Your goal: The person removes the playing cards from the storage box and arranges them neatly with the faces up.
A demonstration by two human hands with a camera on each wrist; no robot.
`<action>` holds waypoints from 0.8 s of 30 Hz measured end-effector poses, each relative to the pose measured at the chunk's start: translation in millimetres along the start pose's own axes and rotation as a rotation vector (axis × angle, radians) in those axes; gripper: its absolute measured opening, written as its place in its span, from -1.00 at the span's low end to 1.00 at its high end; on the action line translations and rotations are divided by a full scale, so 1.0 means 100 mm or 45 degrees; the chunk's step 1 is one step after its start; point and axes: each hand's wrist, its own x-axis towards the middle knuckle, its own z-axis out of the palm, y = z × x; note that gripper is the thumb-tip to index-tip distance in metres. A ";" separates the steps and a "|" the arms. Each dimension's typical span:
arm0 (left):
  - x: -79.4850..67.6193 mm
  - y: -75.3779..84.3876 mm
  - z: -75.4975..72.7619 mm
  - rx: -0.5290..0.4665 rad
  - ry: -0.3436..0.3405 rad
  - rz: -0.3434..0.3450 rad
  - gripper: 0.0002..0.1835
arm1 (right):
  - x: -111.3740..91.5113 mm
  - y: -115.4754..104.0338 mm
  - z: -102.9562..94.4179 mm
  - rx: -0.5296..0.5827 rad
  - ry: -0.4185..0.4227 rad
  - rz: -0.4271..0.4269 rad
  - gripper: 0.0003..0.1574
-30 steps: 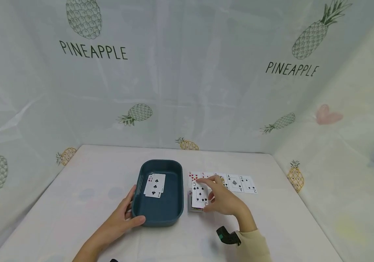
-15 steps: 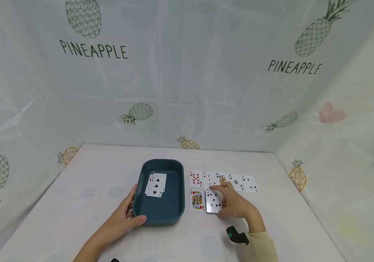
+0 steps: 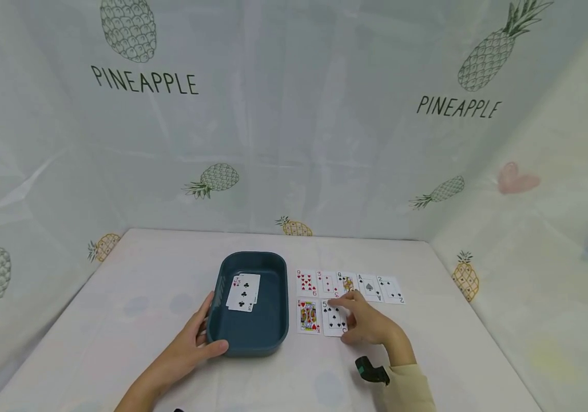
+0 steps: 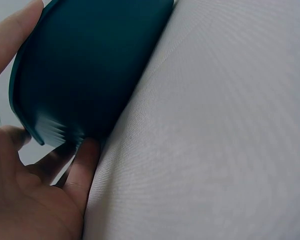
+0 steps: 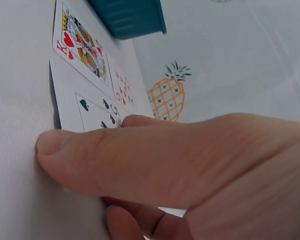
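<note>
In the head view my right hand [image 3: 373, 326] holds the five of spades [image 3: 332, 321] by its right-hand side, thumb at the near corner and index finger at the far edge. The right wrist view has the thumb [image 5: 85, 155] at the card's near edge, down by the tablecloth. Just left of this card lies the king of hearts [image 3: 308, 316], face up. My left hand [image 3: 183, 349] grips the left side of a dark blue rectangular tray [image 3: 247, 340], its thumb over the near corner. Inside the tray lie overlapping cards [image 3: 243, 292], a three of clubs on top.
Behind the king and five runs a row of face-up cards, from the nine of hearts [image 3: 306, 284] to a two [image 3: 390, 289] at the right. White cloth covers the table [image 3: 134, 286]. Pineapple-printed sheets [image 3: 294, 143] hang at the back and sides.
My right hand has carried the five of spades rightward off the king of hearts and lowered it onto the cloth beside it. The left hand and tray stay in place.
</note>
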 end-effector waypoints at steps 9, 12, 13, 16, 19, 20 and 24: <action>0.00 -0.01 -0.01 -0.017 -0.007 0.000 0.16 | -0.02 0.03 0.01 0.018 -0.018 0.027 -0.02; 0.00 -0.01 -0.01 -0.029 -0.018 0.010 0.15 | -0.04 0.04 0.01 0.025 -0.022 0.028 -0.02; 0.00 -0.01 -0.01 -0.030 -0.019 0.012 0.15 | -0.04 0.05 0.01 0.026 -0.023 0.025 -0.03; -0.01 -0.01 -0.01 -0.042 -0.022 0.019 0.15 | -0.03 0.06 0.02 0.025 -0.023 0.006 -0.04; -0.01 -0.01 -0.01 -0.051 -0.026 0.025 0.15 | -0.03 0.07 0.02 0.017 -0.023 -0.008 -0.05; -0.01 -0.02 -0.01 -0.053 -0.028 0.027 0.14 | -0.03 0.07 0.02 0.014 -0.024 -0.010 -0.05; -0.01 -0.01 -0.01 -0.037 -0.025 0.029 0.15 | -0.02 0.08 0.02 0.005 -0.025 -0.021 -0.07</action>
